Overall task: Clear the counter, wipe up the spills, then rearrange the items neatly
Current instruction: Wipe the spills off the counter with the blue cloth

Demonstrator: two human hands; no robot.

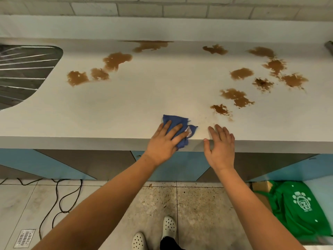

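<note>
I am pressing the blue cloth (177,127) onto the bench (126,109) edge with my left hand (164,141), fingers (177,129) spread flat; its long axis is running away from me.

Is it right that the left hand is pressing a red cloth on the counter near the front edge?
Not quite: the cloth is blue, not red. The head view shows the left hand pressing it on the counter near the front edge.

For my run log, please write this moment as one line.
stage: wiping | left hand: presses blue cloth at counter front edge | right hand: open | brown spills: remain
</note>
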